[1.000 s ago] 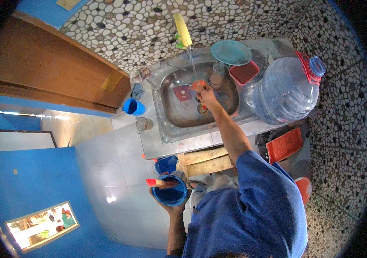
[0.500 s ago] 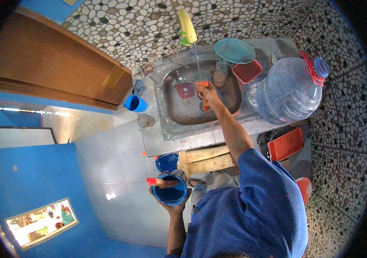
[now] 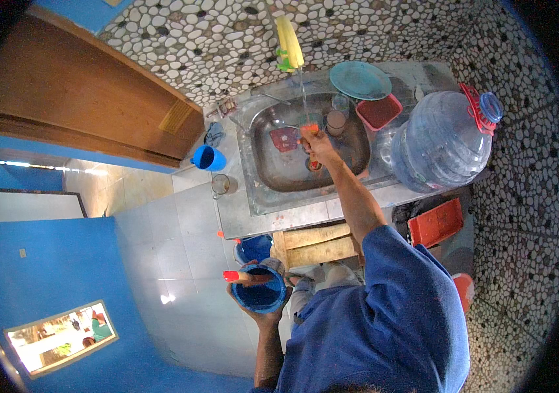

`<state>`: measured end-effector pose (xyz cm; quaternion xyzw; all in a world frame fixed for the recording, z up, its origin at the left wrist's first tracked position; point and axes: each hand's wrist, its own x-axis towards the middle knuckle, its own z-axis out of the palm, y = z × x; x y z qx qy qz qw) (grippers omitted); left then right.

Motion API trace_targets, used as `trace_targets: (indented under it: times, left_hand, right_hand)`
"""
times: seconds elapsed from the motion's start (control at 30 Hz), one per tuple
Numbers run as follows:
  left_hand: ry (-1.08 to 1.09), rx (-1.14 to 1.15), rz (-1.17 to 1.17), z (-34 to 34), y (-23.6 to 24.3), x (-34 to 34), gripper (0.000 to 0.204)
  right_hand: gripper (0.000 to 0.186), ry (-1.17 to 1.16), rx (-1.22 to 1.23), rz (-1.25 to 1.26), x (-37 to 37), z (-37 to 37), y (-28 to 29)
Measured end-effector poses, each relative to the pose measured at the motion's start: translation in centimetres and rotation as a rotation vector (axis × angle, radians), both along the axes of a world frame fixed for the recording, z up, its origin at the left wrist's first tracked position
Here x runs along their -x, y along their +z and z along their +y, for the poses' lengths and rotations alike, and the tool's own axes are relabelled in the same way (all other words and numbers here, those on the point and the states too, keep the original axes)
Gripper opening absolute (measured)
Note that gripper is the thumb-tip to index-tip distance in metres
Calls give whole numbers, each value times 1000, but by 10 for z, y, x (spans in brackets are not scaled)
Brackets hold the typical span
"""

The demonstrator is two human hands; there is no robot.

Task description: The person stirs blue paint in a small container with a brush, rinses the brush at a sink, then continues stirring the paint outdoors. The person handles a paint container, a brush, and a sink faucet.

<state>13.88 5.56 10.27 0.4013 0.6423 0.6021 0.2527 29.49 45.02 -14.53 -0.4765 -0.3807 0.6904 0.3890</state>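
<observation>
Lettering, labels, brands, numbers and signs: none legible in this view, whether on the large clear bottle (image 3: 440, 144), the blue container (image 3: 261, 305) in the left hand (image 3: 265, 318), the blue mug (image 3: 214, 159) or the pebble-patterned wall (image 3: 207, 49)

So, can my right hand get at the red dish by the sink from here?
Probably yes: your right hand looks close enough to the red dish, with just a cup partly between, though that hand is holding a brush.

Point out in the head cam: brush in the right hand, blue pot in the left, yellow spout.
Brush (image 3: 313, 158): head view, on its handle.
Blue pot (image 3: 260, 308): head view, on its rim.
Yellow spout (image 3: 290, 42): head view, mid-length.
</observation>
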Motion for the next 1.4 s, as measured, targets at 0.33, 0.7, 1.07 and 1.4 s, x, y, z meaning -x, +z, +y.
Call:
trace_targets:
  times: [0.33,0.7,1.07,1.4]
  left_hand:
    - [17,1,-25,0,-3,0,128]
    - [27,12,-19,3,1,-2,128]
    - [14,-27,-107,0,-3,1,130]
    - [32,36,-3,-5,0,3,130]
  right_hand:
    - [59,-236,58,307,17,0,7]
    - [37,-244,22,266,-3,6,-7]
    - [76,-393,95,339,-5,3,-28]
    - [24,-144,-171,274,-7,8,-79]
